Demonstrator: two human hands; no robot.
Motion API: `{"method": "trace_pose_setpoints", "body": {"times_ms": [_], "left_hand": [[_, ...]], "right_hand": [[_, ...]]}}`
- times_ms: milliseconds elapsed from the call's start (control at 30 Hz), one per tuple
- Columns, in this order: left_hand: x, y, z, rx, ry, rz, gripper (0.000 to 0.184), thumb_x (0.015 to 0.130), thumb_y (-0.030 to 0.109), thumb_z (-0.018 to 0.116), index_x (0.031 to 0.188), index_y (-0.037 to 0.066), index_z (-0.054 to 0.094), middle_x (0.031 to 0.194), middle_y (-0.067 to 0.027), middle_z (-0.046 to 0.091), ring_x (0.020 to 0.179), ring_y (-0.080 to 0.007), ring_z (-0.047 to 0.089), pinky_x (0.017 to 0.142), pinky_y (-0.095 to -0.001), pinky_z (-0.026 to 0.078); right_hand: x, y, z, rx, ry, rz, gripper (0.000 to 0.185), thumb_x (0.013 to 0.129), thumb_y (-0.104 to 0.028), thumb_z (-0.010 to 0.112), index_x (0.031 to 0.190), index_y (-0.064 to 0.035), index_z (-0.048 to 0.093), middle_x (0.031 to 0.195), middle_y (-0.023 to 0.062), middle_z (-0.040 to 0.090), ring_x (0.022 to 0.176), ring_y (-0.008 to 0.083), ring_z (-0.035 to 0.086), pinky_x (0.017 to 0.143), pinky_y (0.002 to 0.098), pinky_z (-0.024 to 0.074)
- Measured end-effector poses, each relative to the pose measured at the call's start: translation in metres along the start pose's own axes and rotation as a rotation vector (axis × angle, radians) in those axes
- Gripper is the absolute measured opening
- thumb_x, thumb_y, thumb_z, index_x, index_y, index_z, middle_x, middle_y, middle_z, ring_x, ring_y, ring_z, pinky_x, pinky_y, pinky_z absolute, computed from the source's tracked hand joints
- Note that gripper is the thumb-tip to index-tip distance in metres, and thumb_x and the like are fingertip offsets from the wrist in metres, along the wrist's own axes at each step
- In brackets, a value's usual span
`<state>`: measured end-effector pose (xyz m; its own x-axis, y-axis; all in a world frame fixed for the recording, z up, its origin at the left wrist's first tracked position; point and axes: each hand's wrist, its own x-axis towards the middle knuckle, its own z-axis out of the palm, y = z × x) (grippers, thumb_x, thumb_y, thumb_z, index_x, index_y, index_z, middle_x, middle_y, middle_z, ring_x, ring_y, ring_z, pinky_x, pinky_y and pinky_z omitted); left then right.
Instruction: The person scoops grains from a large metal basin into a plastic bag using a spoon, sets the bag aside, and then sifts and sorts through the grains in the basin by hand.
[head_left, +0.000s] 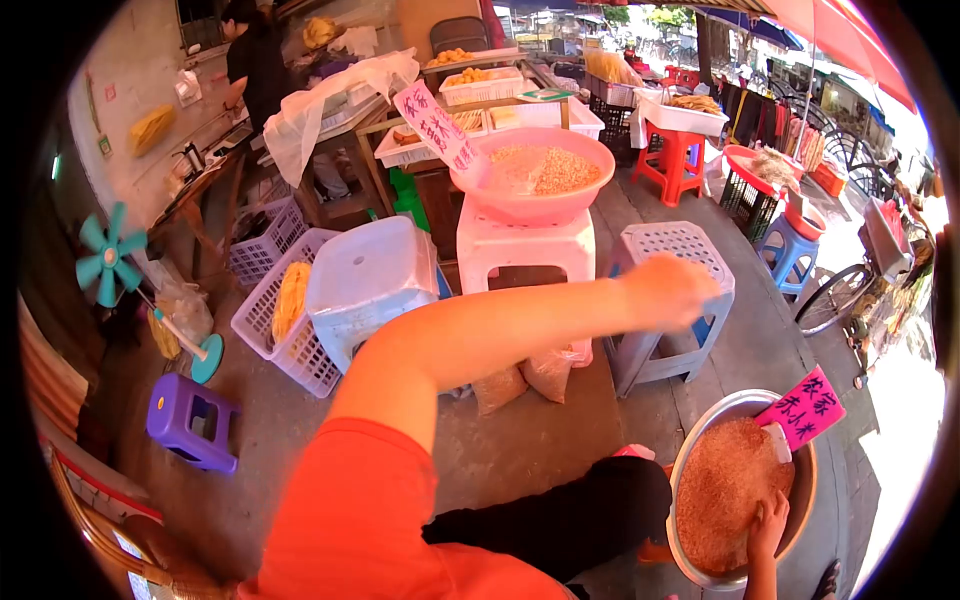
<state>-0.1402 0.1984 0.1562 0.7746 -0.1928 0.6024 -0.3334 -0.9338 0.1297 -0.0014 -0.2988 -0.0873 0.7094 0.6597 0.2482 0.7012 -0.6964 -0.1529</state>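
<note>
Reddish grain (722,480) in the metal basin (801,515) is apparently being sifted by the right hand (766,525), its fingers slightly spread, while whether the blurred left hand (668,292) is closed cannot be told, and a light touch seems called for next.

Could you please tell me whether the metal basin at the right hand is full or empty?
Partly full: the metal basin holds reddish grain, with bare inner wall showing below the rim.
</note>
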Motion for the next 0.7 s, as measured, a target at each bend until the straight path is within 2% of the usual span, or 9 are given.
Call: {"method": "trace_pose_setpoints", "body": {"times_ms": [100,133,167,200,400,700], "left_hand": [[0.040,0.099,0.053,0.179,-0.520,0.360,0.013,0.073,0.017,0.064,0.082,0.008,0.068,0.085,-0.0104,0.068,0.080,-0.0264,0.066,0.070,-0.0430,0.050],[0.057,0.129,0.073,0.203,-0.662,0.513,0.011,0.073,0.018,0.066,0.076,0.008,0.069,0.082,-0.0092,0.069,0.078,-0.0243,0.067,0.069,-0.0420,0.050],[0.080,0.146,0.101,0.220,-0.860,0.777,0.013,0.073,0.021,0.069,0.078,0.009,0.070,0.082,-0.0072,0.069,0.076,-0.0223,0.066,0.070,-0.0400,0.050],[0.082,0.170,0.118,0.199,-0.937,0.833,0.014,0.073,0.021,0.068,0.079,0.009,0.070,0.082,-0.0071,0.069,0.076,-0.0224,0.066,0.070,-0.0403,0.050],[0.062,0.260,0.196,0.167,-0.999,0.857,0.016,0.074,0.023,0.067,0.083,0.010,0.071,0.086,-0.0069,0.069,0.080,-0.0233,0.066,0.069,-0.0417,0.050],[0.039,0.317,0.255,0.156,-1.050,0.881,0.020,0.077,0.026,0.065,0.090,0.012,0.072,0.091,-0.0065,0.070,0.086,-0.0246,0.066,0.069,-0.0438,0.050]], "right_hand": [[-0.005,0.011,0.011,-0.039,0.023,-0.052,0.033,0.075,0.002,0.056,0.108,0.0000,0.057,0.128,0.0243,0.046,0.122,0.0436,0.041,0.103,0.0483,0.0365],[-0.006,0.017,0.012,-0.023,0.017,-0.036,0.037,0.073,0.004,0.056,0.109,-0.0008,0.057,0.129,0.0238,0.045,0.122,0.0429,0.041,0.104,0.0475,0.0354],[-0.004,0.022,0.015,-0.002,0.011,-0.022,0.040,0.070,0.007,0.055,0.110,-0.0015,0.056,0.131,0.0233,0.045,0.123,0.0422,0.041,0.105,0.0467,0.0344],[-0.005,0.025,0.020,0.021,0.009,-0.006,0.044,0.068,0.010,0.054,0.110,-0.0023,0.056,0.132,0.0228,0.044,0.124,0.0415,0.040,0.106,0.0458,0.0333],[-0.001,0.026,0.025,0.036,0.008,0.014,0.042,0.071,0.005,0.054,0.112,-0.0020,0.056,0.132,0.0222,0.045,0.125,0.0403,0.040,0.106,0.0455,0.0331],[-0.001,0.025,0.015,0.028,0.049,0.027,0.039,0.076,-0.004,0.055,0.115,-0.0017,0.055,0.131,0.0214,0.047,0.126,0.0387,0.040,0.106,0.0450,0.0329]]}}
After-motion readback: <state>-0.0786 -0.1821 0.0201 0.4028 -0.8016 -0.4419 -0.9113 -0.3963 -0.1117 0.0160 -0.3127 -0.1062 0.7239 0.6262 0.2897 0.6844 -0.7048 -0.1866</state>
